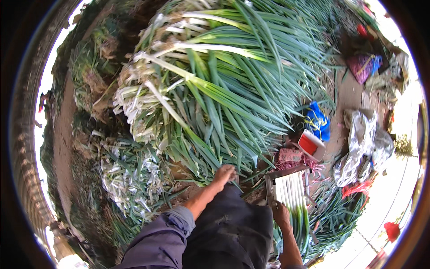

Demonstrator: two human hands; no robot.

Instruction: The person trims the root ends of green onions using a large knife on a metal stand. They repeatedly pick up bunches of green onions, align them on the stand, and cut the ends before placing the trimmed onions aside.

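A large heap of green onions (235, 84) with white stems and long green leaves fills the space before me. My left hand (225, 175) is at the heap's lower edge, above my dark-clad knee, fingers curled; whether it holds anything is not clear. On my right, a row of trimmed green onions (290, 190) lies in a small metal-framed rack (269, 188), white stems away from me. My right hand (281, 214) is at the rack's near left corner, beside the stems; its fingers are partly hidden, so its grip cannot be told.
Peeled scraps (127, 181) lie at lower left, with rooty bunches (92, 77) above them. Beyond the rack are pink ties (290, 155), a box with a red inside (308, 144) and a blue bag (317, 121). Silvery plastic sheeting (357, 144) lies at right, above more green onion leaves (339, 215).
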